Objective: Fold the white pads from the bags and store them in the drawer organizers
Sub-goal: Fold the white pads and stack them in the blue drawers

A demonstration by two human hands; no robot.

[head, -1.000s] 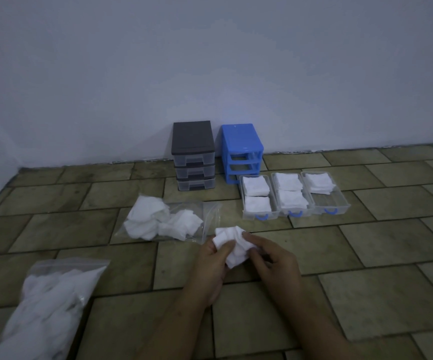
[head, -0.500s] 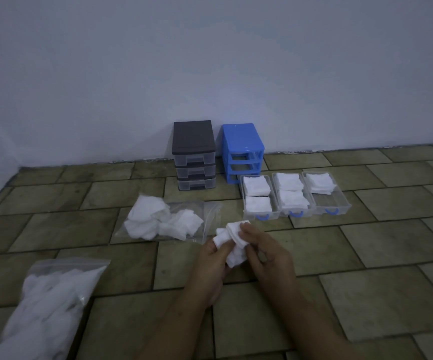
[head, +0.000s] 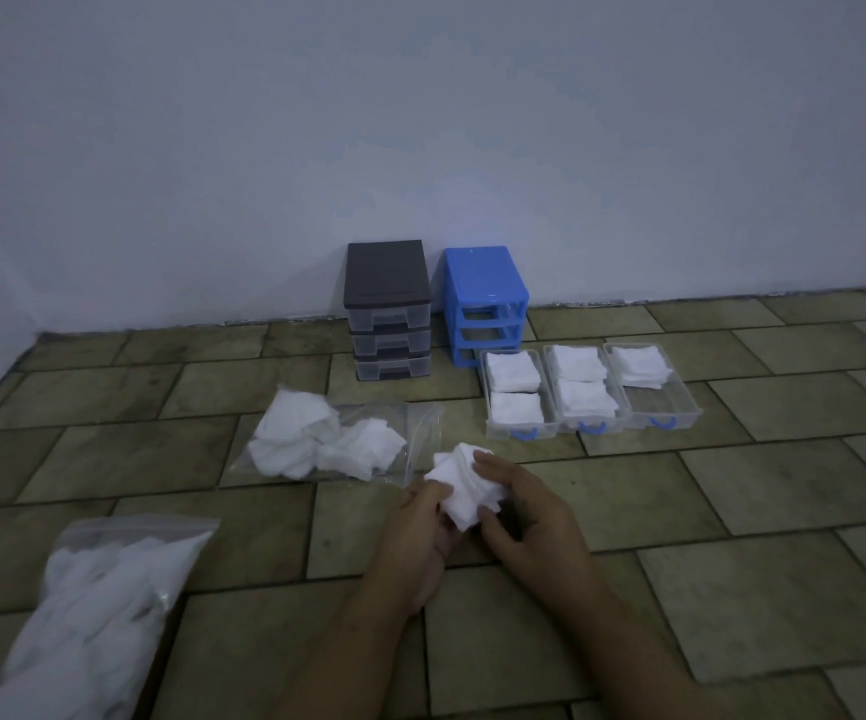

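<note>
— What have the hands got?

— One white pad (head: 464,485), crumpled and part-folded, held between both. The left hand (head: 420,532) pinches its near-left edge with thumb and curled fingers; the right hand (head: 529,517) curls over it, fingers on the far side and thumb at the near edge. Both grips are narrow, closed on the pad, which is up off the tiled floor (head: 732,485).

— And closest to that grip?

— Just to the left and a little beyond, a clear open bag (head: 423,423) lies flat, its mouth toward the hands, with loose white pads (head: 316,439) bunched in its far-left end.

— Farther out?

— Beyond and to the right, three clear drawers (head: 685,407) with blue handles sit side by side on the floor. The left one and the middle one each hold two stacks of folded pads (head: 516,389); the right one holds one stack at its far end.

— Behind those?

— A blue organizer frame (head: 482,283) with its slots open, and left of it a dark-topped organizer (head: 386,283) with three clear drawers shut, both against the wall (head: 420,122).

— Anything nearer than the grip?

— Well to the near left, a second bag (head: 87,615) stuffed with white pads.
</note>
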